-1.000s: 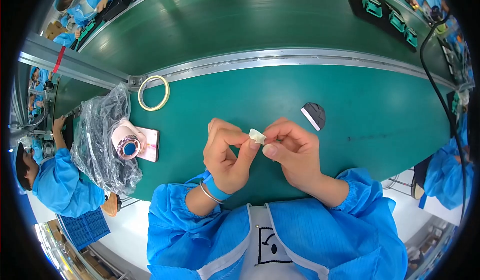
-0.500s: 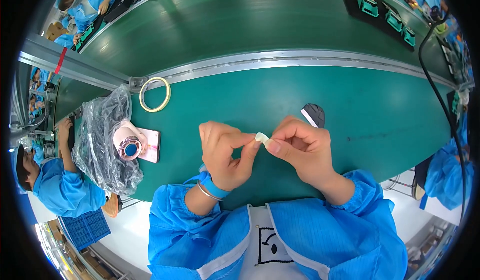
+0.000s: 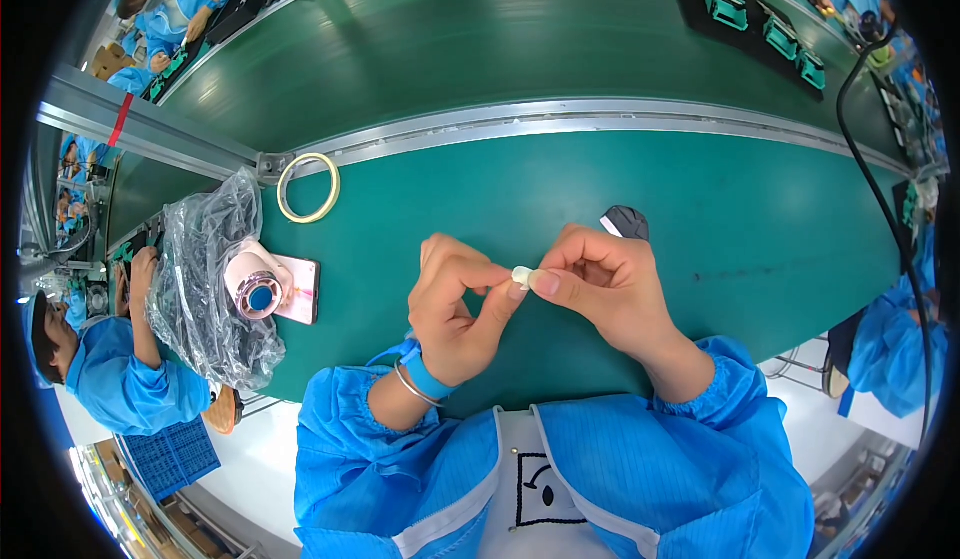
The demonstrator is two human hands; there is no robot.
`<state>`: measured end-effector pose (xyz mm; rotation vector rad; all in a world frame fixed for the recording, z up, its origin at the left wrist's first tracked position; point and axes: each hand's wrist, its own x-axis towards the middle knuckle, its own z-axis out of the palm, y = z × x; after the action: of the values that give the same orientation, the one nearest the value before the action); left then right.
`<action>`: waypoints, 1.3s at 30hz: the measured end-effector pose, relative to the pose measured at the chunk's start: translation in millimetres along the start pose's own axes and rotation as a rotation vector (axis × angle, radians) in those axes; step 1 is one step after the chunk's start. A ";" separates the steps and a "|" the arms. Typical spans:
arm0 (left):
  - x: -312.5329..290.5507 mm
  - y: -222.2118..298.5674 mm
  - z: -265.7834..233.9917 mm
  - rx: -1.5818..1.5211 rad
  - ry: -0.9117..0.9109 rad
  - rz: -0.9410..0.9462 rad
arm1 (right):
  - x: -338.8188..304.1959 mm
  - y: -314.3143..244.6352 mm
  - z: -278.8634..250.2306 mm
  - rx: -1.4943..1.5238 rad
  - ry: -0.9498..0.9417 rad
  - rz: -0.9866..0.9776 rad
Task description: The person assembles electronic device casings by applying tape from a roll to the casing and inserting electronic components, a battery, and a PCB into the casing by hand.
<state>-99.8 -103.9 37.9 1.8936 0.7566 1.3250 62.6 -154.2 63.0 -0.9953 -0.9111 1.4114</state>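
Note:
Between my two hands is a small, pale cream, soft-looking piece [image 3: 521, 276], too small to name, perhaps a bit of tape. My left hand [image 3: 455, 304] pinches its left side between thumb and forefinger. On the other side, the thumb and curled fingers of my right hand [image 3: 600, 284] grip it too. Both hands are raised over the green work table [image 3: 450, 194]. Just beyond my right hand lies a small dark grey object [image 3: 628, 222] with a white edge.
To the left, a roll of cream tape [image 3: 309, 188] lies near the metal rail [image 3: 560, 119]. A pink handheld fan [image 3: 258, 284] rests on a phone [image 3: 302, 304] beside crumpled clear plastic [image 3: 205, 269]. Beyond the rail, a conveyor carries green fixtures [image 3: 727, 9]. A co-worker [image 3: 120, 359] sits at left.
My hands have drawn slightly closer together around the pale piece, which looks more bunched. The green fixtures on the conveyor have shifted a little left. The left co-worker's arm has moved.

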 end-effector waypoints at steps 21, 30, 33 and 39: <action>-2.3 2.8 4.5 -0.656 -0.048 -0.335 | 2.6 12.3 5.3 0.228 0.014 0.008; -5.0 3.8 7.0 -0.338 0.083 -0.250 | -7.5 16.0 13.2 -0.501 0.200 -0.565; -6.8 2.4 8.1 -0.290 0.077 -0.226 | -6.8 19.7 12.6 -0.393 0.186 -0.520; -7.6 1.8 4.6 -0.142 -0.005 -0.094 | -5.0 18.8 13.6 -0.273 0.143 -0.440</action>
<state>-97.7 -111.9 34.0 1.7282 0.7207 1.2812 43.5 -160.4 50.4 -1.0056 -1.1530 0.8521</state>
